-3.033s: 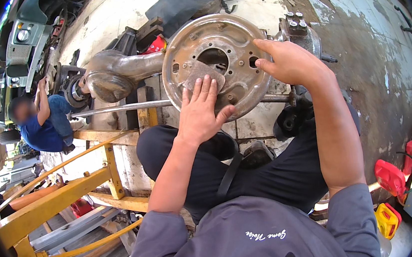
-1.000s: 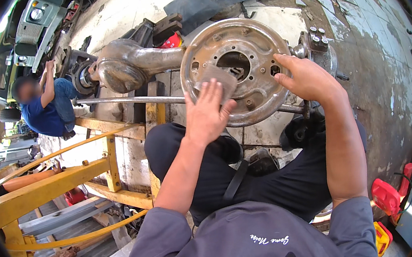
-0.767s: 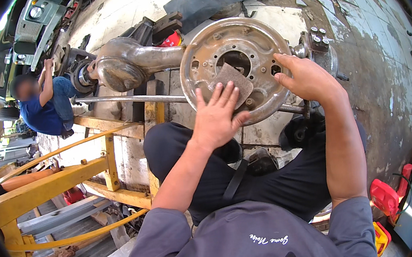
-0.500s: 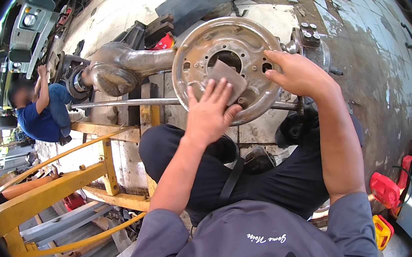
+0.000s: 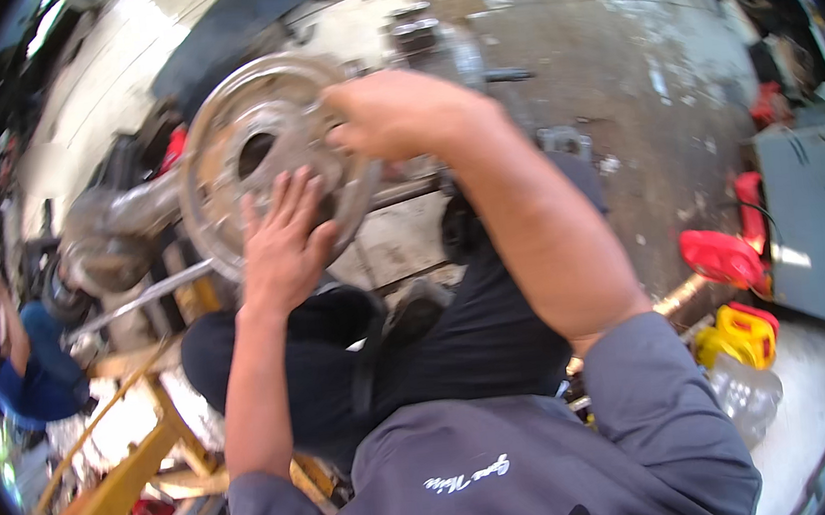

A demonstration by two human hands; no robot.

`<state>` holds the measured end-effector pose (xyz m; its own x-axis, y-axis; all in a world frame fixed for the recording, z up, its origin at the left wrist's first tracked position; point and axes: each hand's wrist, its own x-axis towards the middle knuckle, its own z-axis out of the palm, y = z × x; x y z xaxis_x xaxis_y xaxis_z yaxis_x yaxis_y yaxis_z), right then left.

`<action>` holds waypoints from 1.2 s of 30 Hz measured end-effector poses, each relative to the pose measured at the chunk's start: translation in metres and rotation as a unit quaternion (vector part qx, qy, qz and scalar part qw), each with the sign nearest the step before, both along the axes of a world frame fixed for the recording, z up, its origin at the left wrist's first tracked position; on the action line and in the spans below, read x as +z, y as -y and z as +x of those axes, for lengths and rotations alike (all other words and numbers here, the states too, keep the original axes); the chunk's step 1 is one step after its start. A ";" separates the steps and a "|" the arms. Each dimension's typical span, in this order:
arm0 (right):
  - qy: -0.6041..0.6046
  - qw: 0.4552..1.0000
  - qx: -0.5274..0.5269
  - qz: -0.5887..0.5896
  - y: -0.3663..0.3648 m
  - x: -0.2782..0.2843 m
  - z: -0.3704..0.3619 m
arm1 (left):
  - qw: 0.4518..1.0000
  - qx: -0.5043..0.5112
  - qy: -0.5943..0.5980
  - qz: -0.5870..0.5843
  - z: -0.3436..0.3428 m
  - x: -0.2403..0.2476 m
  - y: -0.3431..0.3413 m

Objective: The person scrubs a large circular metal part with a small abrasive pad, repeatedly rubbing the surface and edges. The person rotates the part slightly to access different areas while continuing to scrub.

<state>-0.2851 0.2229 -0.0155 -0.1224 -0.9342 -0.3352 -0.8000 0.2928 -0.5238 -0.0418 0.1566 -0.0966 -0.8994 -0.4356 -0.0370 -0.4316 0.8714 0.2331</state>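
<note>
A round, brownish metal brake backing plate stands in front of me, with a large hole in its middle. My left hand lies flat on its lower part, fingers spread. Under those fingertips a grey-brown piece of sandpaper presses against the plate, blurred and partly covered. At the plate's right side my right hand is closed, its fingers bent around the plate near a slot; the fingertips are smeared by motion.
An axle housing and a metal rod lie left of the plate. A yellow frame fills the lower left. Another person sits at far left. On the right are a red container, a yellow jug and a grey cabinet.
My view has swung right, so the plate and both hands appear further left. My right hand's fingers are more bent at the plate. The left hand stays on the sandpaper.
</note>
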 end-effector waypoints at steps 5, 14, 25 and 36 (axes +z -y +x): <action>-0.004 0.998 -0.017 -0.052 -0.009 -0.001 -0.005 | 0.998 -0.056 -0.007 -0.042 -0.018 0.001 0.021; -0.036 0.999 -0.025 0.001 0.001 0.007 0.003 | 0.997 -0.075 -0.035 0.010 -0.018 0.015 0.008; -0.020 0.998 -0.053 0.007 -0.005 0.017 -0.003 | 0.993 -0.115 -0.019 -0.006 -0.030 0.009 0.011; -0.018 0.998 -0.058 -0.004 -0.007 0.020 -0.009 | 0.997 -0.067 -0.007 0.025 -0.036 0.012 -0.011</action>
<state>-0.2940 0.2301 0.0046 -0.2424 -0.9154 -0.3213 -0.7789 0.3811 -0.4981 -0.0780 0.1680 -0.0846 -0.9499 -0.3095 -0.0431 -0.3087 0.9081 0.2828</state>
